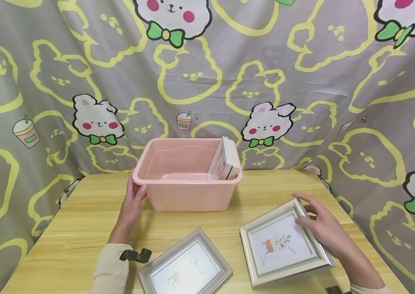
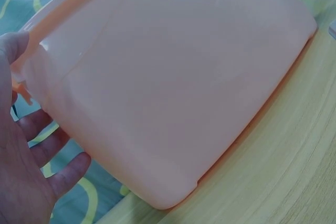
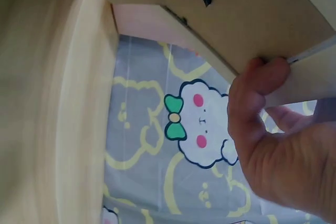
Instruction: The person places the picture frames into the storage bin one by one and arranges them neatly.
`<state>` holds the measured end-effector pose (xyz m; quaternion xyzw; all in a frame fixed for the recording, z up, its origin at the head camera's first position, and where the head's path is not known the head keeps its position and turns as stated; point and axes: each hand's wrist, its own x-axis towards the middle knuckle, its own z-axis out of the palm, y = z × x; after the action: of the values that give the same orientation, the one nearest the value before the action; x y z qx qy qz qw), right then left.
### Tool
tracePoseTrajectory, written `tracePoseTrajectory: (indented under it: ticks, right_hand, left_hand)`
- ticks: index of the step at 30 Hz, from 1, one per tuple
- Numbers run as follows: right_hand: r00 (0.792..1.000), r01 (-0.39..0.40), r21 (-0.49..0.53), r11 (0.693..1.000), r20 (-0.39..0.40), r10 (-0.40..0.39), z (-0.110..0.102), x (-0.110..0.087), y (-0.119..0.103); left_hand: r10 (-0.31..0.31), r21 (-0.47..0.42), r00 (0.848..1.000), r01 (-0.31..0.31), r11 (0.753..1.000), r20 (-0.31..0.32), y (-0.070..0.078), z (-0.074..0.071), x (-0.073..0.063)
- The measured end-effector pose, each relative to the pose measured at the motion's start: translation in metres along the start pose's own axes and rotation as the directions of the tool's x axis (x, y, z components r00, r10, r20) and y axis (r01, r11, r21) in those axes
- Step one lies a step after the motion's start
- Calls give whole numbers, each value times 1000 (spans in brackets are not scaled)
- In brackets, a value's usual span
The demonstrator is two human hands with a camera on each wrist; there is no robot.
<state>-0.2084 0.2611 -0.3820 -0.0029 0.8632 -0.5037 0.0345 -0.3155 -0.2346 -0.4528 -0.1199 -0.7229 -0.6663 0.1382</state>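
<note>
At the left end of a pink plastic bin [image 1: 189, 198], my left hand [image 1: 131, 206] grips the rim. The left wrist view shows its thumb [image 2: 16, 45] at the rim and the other fingers along the bin's side. My right hand [image 1: 323, 226] holds a pale silvery picture frame [image 1: 281, 245] by its right edge, thumb on the front. That frame's print shows a brown animal with plants. In the right wrist view its brown back [image 3: 252, 24] is raised off the table, with fingers curled against it. Several light-coloured frames [image 1: 226, 157] lean inside the bin's right end.
Another picture frame [image 1: 143, 275] lies face up on the wooden table [image 1: 93, 204], in front of the bin and partly cut off by the view. A grey curtain [image 1: 207, 118] with yellow outlines and white cartoon animals hangs behind the table and along its sides.
</note>
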Motion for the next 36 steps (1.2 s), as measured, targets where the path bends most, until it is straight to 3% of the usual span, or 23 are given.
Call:
tracePoseTrajectory:
  ticks: [8, 20, 36]
  right_hand:
    - [999, -8, -78, 997, -32, 5, 3, 0, -12]
    - [998, -29, 26, 999, -47, 30, 4, 0, -25]
    - [998, -4, -53, 999, 65, 8, 23, -1, -50]
  left_hand:
    - [11, -14, 1000, -11, 1000, 9, -2, -1, -1]
    - [6, -1, 1000, -6, 1000, 11, -2, -2, -1]
    - [18, -26, 1000, -18, 1000, 3, 0, -1, -1]
